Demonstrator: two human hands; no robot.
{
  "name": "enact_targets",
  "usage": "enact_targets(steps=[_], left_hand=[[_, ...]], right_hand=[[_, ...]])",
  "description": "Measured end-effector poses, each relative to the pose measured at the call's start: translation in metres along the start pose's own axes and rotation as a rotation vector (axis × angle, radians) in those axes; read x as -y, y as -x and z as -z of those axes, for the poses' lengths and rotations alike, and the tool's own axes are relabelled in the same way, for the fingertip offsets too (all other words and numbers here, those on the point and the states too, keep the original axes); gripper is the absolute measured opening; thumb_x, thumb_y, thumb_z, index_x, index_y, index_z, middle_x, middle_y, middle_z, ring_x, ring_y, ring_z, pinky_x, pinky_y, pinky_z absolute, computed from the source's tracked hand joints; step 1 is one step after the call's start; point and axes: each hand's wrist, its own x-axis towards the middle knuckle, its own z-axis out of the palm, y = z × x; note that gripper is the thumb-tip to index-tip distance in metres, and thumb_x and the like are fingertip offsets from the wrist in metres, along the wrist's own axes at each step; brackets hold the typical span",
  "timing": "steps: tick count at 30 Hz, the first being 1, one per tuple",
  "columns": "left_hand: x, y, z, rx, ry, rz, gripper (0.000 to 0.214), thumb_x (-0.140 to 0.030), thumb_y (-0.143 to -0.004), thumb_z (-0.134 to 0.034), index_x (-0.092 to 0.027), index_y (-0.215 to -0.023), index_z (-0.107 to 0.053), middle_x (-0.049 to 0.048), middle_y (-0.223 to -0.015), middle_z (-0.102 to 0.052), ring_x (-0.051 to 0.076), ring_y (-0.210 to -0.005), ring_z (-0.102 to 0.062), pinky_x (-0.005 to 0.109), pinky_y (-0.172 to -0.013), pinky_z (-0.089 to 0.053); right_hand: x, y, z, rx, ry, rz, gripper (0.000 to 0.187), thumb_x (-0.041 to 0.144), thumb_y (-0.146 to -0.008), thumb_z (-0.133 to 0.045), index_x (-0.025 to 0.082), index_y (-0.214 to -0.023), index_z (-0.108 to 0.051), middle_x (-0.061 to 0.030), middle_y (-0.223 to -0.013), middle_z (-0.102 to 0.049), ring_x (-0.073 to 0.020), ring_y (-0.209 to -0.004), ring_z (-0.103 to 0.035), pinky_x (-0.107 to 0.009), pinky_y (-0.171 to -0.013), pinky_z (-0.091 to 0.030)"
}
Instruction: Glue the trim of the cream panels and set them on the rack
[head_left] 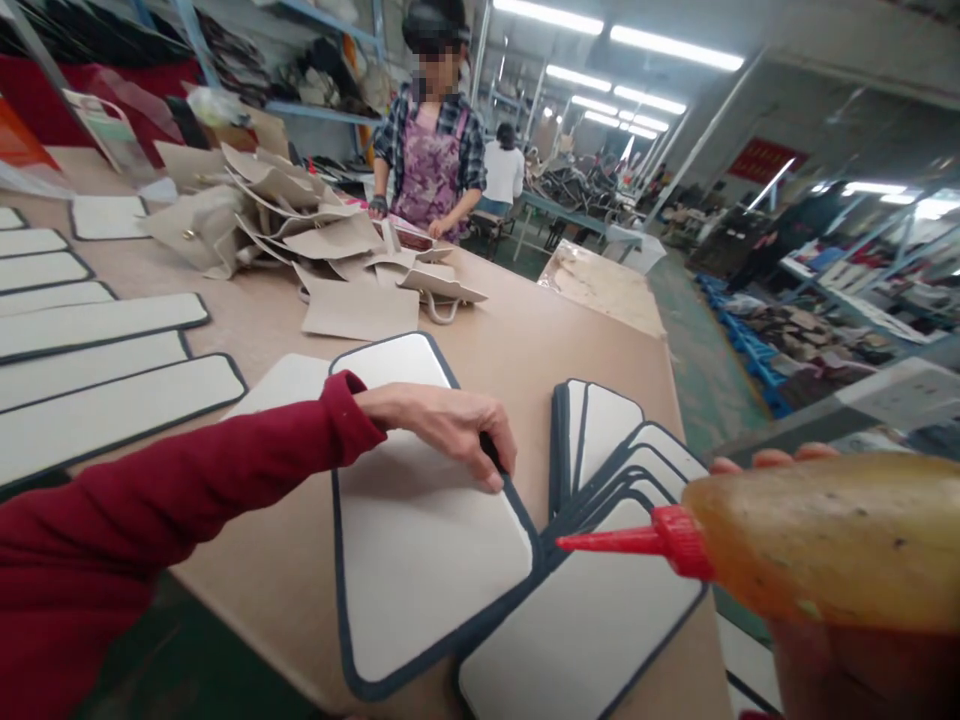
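Head view: the left hand (450, 425) pinches the dark border of a cream rounded rectangular panel (427, 560) between thumb and fingers; the panel lies on the brown tabletop (525, 335), against a fan of similar dark-edged cream panels (592, 610). The right hand (840, 665) wraps its fingers around a translucent amber squeeze bottle (825, 530), whose pointed red nozzle (622, 541) hangs by the fan; whether the tip touches cannot be told.

The work appears partway: one panel is in hand, the fanned ones lie overlapping with borders exposed, and further rows of cream panels (112, 325) rest at the left. No bead of liquid can be made out on any border, so which are finished is unclear.

The bottle holds yellowish-amber liquid, its level uncertain. Farther off, blue plastic crates (720, 310) on the floor seem to hold brownish pieces, too blurred to name.
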Motion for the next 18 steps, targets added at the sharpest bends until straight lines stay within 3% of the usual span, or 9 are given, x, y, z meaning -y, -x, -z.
enact_targets(steps=[4, 7, 14, 18], left_hand=[[-0.015, -0.01, -0.002, 0.156, 0.088, -0.016, 0.008, -0.017, -0.076, -0.071, -0.015, -0.079, -0.079, 0.001, -0.071, -0.071, 0.015, -0.066, -0.06, 0.023, -0.062, -0.043], [-0.03, -0.014, -0.008, 0.251, 0.143, -0.029, 0.005, -0.018, -0.074, -0.074, -0.017, -0.073, -0.079, 0.0006, -0.069, -0.072, 0.015, -0.066, -0.06, 0.023, -0.063, -0.044], [-0.056, -0.01, -0.028, 0.384, 0.247, -0.07, 0.009, -0.022, -0.068, -0.08, -0.016, -0.074, -0.08, -0.0001, -0.069, -0.072, 0.017, -0.068, -0.063, 0.022, -0.063, -0.048], [-0.062, -0.007, -0.038, 0.405, 0.282, -0.083, 0.005, -0.018, -0.067, -0.081, -0.015, -0.071, -0.079, 0.0004, -0.069, -0.073, 0.017, -0.067, -0.065, 0.023, -0.063, -0.05]], right_hand=[[-0.002, 0.0, -0.002, 0.101, -0.069, 0.039, 0.064, 0.056, -0.072, -0.066, 0.04, -0.132, -0.051, 0.003, -0.118, -0.067, -0.023, -0.121, -0.055, -0.037, -0.099, -0.051], [0.0, 0.004, -0.001, 0.096, -0.088, 0.064, 0.063, 0.059, -0.071, -0.066, 0.035, -0.128, -0.055, 0.003, -0.122, -0.065, -0.0219, -0.126, -0.051, -0.036, -0.1, -0.05], [0.016, 0.014, -0.012, 0.25, -0.139, -0.022, 0.071, 0.063, -0.061, -0.074, 0.027, -0.121, -0.06, -0.0017, -0.106, -0.069, -0.0214, -0.094, -0.067, -0.032, -0.084, -0.058], [0.019, 0.019, -0.012, 0.334, -0.168, -0.028, 0.067, 0.061, -0.064, -0.072, 0.026, -0.12, -0.061, -0.0034, -0.103, -0.069, -0.0235, -0.091, -0.068, -0.032, -0.08, -0.059]])
